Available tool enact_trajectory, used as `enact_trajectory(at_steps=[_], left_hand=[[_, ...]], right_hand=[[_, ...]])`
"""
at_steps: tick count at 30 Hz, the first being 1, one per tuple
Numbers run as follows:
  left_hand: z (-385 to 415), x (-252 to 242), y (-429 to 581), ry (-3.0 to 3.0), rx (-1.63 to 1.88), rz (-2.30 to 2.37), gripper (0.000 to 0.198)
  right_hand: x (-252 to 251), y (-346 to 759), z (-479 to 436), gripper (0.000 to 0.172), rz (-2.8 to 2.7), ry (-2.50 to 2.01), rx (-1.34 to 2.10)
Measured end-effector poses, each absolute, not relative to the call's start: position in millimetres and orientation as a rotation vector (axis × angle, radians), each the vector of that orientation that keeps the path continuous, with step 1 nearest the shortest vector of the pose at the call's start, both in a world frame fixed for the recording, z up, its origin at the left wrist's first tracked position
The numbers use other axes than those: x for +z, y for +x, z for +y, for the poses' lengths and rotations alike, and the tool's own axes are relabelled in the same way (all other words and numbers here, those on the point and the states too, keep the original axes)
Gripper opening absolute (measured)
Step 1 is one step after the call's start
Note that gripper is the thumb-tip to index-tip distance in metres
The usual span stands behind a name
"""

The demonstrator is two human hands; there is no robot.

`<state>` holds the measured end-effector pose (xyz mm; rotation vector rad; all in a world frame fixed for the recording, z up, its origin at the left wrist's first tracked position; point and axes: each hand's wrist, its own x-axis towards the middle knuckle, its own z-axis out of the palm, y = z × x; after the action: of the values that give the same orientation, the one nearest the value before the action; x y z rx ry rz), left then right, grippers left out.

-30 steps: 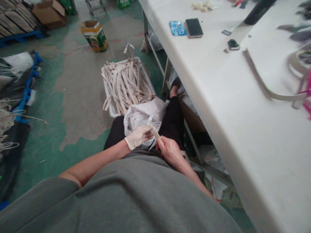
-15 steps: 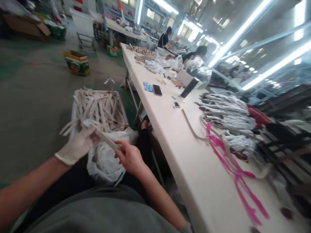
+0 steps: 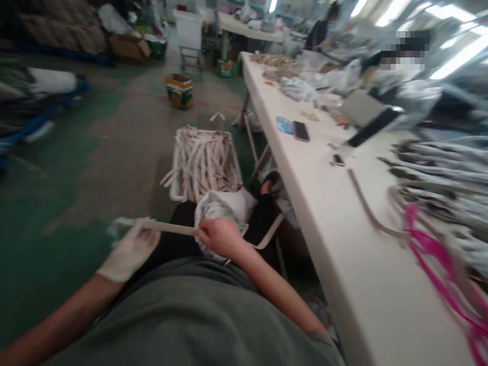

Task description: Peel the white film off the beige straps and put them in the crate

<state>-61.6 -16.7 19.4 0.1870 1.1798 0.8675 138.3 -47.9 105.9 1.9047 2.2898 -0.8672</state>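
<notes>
Left hand [image 3: 131, 251]: thin off-white glove, matte; fingers closed on the strap, thumb on top.
Right hand [image 3: 221, 236]: bare; fingertips pinching the strap, grip narrow.
Strap [image 3: 175, 229]: flat, narrow, beige; weave too blurred to tell. Stretched straight between both hands, above the lap.
Wisp [image 3: 122, 222]: pale, thin, partly see-through, past the left hand; material can't tell, blurred.
Tail end [image 3: 271, 231]: flat beige band curving up past the right wrist, over the right thigh; join with the strap hidden.
Bag [image 3: 238, 203]: white, crumpled, soft, mouth open; between the legs, just below the right hand.
Trousers [image 3: 183, 216]: black, smooth cloth.
Tub [image 3: 176, 175]: white, rectangular, rounded corners; on the floor, just beyond the bag.
Pile [image 3: 204, 162]: many flat beige strips, tangled, heaped in the tub, some ends over the rim.
Table [image 3: 343, 244]: white, smooth top, long straight edge, at the right.
Phone [image 3: 301, 131]: dark slab, flat, beside a blue packet [image 3: 284, 125].
Cylinder [image 3: 373, 127]: black, tilted in view.
Band [image 3: 366, 203]: beige, flat, bent in a curve on the table.
Ribbon [image 3: 430, 249]: bright pink, limp, twisted.
Carton [image 3: 180, 92]: green and yellow, boxy, open top, on the floor.
</notes>
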Motion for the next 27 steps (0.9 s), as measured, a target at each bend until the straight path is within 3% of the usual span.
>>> enact_trajectory(at_steps=[4, 8, 13, 21, 27], left_hand=[[-41.5, 1.8, -58.4, -0.247, 0.887, 1.100, 0.016], [-33.1, -5.2, -27.9, -0.298, 0.838, 0.897, 0.016], [-23.2, 1.6, -32.4, -0.327, 0.985, 0.839, 0.019], [-28.5, -15.1, -33.0, -0.425, 0.968, 0.739, 0.024], [-28.9, -20.5, -25.5, -0.481, 0.859, 0.732, 0.021]], right_hand=[[83.3, 151.8, -54.5, 0.034, 2.171, 1.934, -0.959], [69.3, 140.3, -49.5, 0.034, 2.185, 1.947, -0.865], [63.4, 139.4, -46.8, 0.039, 2.209, 2.061, -1.078], [58.2, 146.0, -43.9, 0.045, 2.205, 1.959, -0.804], [40.1, 125.1, -23.3, 0.044, 2.236, 1.903, -0.898]])
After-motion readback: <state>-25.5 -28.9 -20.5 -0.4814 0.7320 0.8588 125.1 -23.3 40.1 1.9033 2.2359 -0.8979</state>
